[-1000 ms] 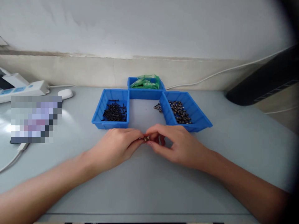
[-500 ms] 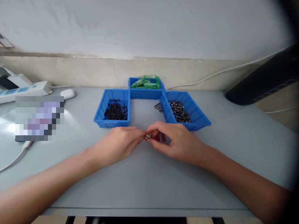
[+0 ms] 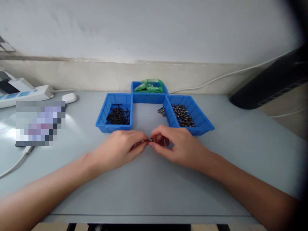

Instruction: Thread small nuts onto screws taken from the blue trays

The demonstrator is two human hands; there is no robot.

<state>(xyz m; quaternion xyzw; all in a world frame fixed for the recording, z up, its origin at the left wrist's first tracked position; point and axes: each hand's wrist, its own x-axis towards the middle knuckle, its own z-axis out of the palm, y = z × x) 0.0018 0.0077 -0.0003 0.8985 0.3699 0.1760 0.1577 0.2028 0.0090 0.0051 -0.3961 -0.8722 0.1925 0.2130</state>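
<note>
Both of my hands meet over the table just in front of the blue bins. My left hand [image 3: 122, 146] is closed in a pinch on a thin dark screw [image 3: 147, 140], mostly covered by the fingertips. My right hand [image 3: 180, 142] pinches a small shiny metal fitting [image 3: 152, 140] between thumb and index finger, its other fingers curled beneath. The screw's tip end and the fitting touch or nearly touch; I cannot tell which. Black screws [image 3: 117, 116] fill part of the left bin [image 3: 102, 128], and small metal fittings [image 3: 184, 116] lie in the right bin [image 3: 202, 128].
A third blue bin [image 3: 150, 98] at the back holds green plastic packets [image 3: 150, 86]. Several metal pieces [image 3: 161, 111] lie beside the right bin. On the left are a blurred-out phone [image 3: 39, 123], a white case [image 3: 69, 98] and a power strip [image 3: 36, 93]. A black cylinder [image 3: 267, 85] leans at right.
The metal fitting has turned between my fingers, from facing me to sideways. My left fingertips have drawn slightly left, and a thin dark screw shows between them.
</note>
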